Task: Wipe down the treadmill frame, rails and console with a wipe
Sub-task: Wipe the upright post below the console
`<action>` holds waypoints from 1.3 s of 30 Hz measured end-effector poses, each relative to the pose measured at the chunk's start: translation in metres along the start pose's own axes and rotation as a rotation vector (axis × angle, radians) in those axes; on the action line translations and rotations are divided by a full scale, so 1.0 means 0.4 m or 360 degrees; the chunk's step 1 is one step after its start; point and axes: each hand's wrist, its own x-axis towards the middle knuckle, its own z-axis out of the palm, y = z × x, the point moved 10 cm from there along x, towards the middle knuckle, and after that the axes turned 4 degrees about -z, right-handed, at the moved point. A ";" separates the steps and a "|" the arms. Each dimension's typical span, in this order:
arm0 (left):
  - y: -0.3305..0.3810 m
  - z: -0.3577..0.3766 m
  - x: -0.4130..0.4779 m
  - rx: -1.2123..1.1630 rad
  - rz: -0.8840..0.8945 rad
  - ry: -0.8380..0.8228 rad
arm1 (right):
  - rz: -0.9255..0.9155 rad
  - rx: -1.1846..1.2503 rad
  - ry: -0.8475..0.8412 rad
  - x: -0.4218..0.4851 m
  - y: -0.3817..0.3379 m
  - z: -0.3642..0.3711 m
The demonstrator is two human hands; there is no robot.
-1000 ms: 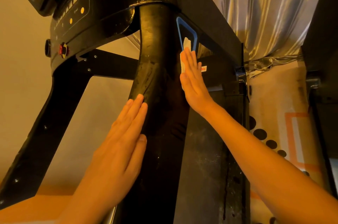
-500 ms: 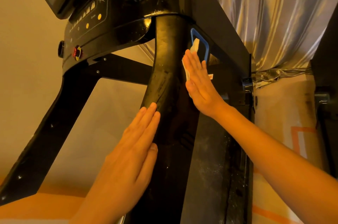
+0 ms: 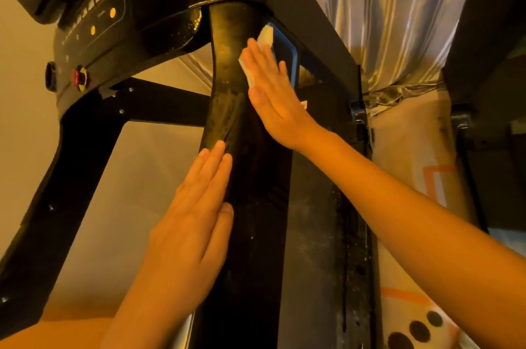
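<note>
A black treadmill upright (image 3: 227,109) rises through the middle of the view to the console (image 3: 96,15) at upper left, which has yellow dots and a red button. My right hand (image 3: 273,95) lies flat with straight fingers on the upright's right side, pressing a white wipe (image 3: 263,38) against it just below the console. The wipe sticks out past the fingertips and beside the palm. My left hand (image 3: 193,223) rests flat on the upright's left side lower down, fingers straight, holding nothing.
A second black frame leg (image 3: 57,178) slants down at left, joined by a crossbar (image 3: 159,104). A blue-edged part (image 3: 287,55) sits behind the right hand. Silvery curtain (image 3: 384,21) hangs at right; patterned floor (image 3: 412,320) lies below. Another dark machine (image 3: 489,64) stands at far right.
My right hand has slid the wipe up the upright toward the console. The left hand stays flat on the upright. The view has tilted and moved closer.
</note>
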 end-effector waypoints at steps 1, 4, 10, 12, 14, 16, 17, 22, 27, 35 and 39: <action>-0.010 0.008 0.000 0.0001 -0.0068 -0.0044 | -0.0006 -0.0090 -0.0064 0.020 -0.007 0.011; -0.010 0.018 -0.001 0.0008 -0.0116 -0.0120 | -0.0118 -0.0386 -0.0417 0.087 -0.073 0.050; -0.003 0.011 0.000 0.0003 -0.0101 -0.0085 | -0.0153 -0.0472 -0.0501 0.060 -0.087 0.051; -0.003 0.013 -0.002 -0.0004 -0.0102 -0.0101 | -0.0072 -0.0338 -0.0359 0.025 -0.064 0.031; -0.005 0.014 -0.004 0.0013 -0.0093 -0.0102 | 0.0051 -0.0188 -0.0253 -0.018 -0.030 0.019; -0.009 0.015 -0.006 0.0009 -0.0104 -0.0098 | 0.0162 -0.0053 -0.0180 -0.061 -0.001 0.024; -0.009 0.014 -0.007 0.0006 -0.0109 -0.0092 | 0.0213 0.0018 -0.0141 -0.082 0.013 0.027; -0.007 0.012 -0.010 -0.0022 -0.0095 -0.0092 | 0.0517 0.0242 0.0014 -0.167 0.086 0.052; -0.010 0.015 -0.009 0.0023 -0.0081 -0.0099 | 0.0609 0.0245 0.0037 -0.191 0.110 0.062; -0.009 0.016 -0.006 0.0048 -0.0080 -0.0090 | 0.0051 -0.0183 -0.0332 0.032 -0.070 0.063; -0.009 0.014 -0.005 0.0010 -0.0097 -0.0085 | -0.0190 -0.0434 -0.0620 0.059 -0.097 0.081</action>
